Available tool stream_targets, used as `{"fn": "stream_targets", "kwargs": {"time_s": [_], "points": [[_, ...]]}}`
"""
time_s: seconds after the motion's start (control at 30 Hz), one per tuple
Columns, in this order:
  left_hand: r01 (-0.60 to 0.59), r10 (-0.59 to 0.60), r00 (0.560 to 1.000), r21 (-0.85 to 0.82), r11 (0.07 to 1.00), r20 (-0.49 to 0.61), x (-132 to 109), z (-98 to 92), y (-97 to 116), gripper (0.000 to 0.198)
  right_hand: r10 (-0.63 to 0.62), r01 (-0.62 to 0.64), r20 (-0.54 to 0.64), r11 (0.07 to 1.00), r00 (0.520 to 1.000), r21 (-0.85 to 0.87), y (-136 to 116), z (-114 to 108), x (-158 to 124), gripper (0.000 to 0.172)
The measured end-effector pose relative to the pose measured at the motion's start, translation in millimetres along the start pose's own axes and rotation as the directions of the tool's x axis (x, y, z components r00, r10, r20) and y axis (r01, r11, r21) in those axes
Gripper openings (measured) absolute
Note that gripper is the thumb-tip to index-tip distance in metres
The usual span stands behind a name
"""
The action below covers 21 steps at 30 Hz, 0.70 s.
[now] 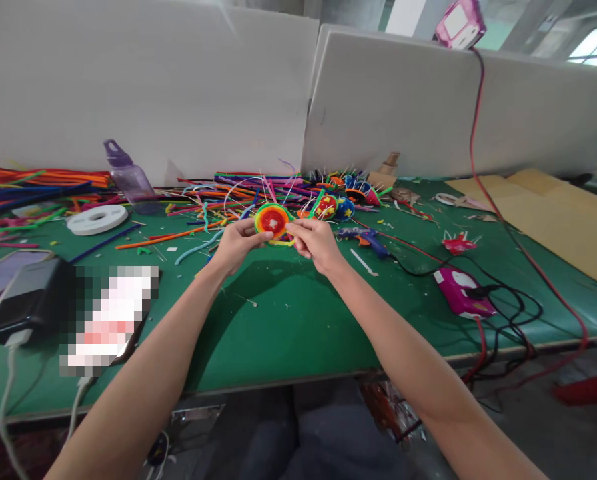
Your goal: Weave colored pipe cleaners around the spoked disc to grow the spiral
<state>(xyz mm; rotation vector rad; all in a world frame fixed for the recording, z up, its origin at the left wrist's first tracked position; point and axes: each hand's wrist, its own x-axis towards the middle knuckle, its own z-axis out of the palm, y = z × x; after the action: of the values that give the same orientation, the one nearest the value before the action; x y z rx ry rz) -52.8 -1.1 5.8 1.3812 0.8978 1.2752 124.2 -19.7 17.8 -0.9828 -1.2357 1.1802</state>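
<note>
Both my hands hold up a round coiled pipe-cleaner disc (272, 220), red in the middle with orange, yellow and green rings. My left hand (237, 244) pinches its left edge with closed fingers. My right hand (314, 243) pinches its right edge, also closed. The disc hangs a little above the green table (288, 320). Just behind it lie several finished colourful discs (335, 203) with thin white spikes sticking out.
Loose pipe cleaners (38, 190) are heaped along the back left by a purple bottle (131, 179) and a white tape roll (97, 219). A blue glue gun (365, 237), a pink device (462, 292) with black and red cables, and cardboard (553, 213) lie to the right. A phone and power bank (25, 297) sit left.
</note>
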Motion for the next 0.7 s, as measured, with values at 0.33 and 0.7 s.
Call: {"fn": "stream_targets", "kwargs": {"time_s": [0.33, 0.7], "points": [[0.039, -0.037, 0.999, -0.147, 0.988, 0.019, -2, 4.3, 2, 0.036, 0.043, -0.050, 0.041, 0.983, 0.998, 0.177, 0, 0, 4, 0.015], [0.048, -0.035, 0.995, -0.142, 0.989, 0.089, -2, 0.7, 1, 0.034, 0.024, -0.029, 0.086, 0.998, 0.996, 0.053, -10, -5, 0, 0.012]]}}
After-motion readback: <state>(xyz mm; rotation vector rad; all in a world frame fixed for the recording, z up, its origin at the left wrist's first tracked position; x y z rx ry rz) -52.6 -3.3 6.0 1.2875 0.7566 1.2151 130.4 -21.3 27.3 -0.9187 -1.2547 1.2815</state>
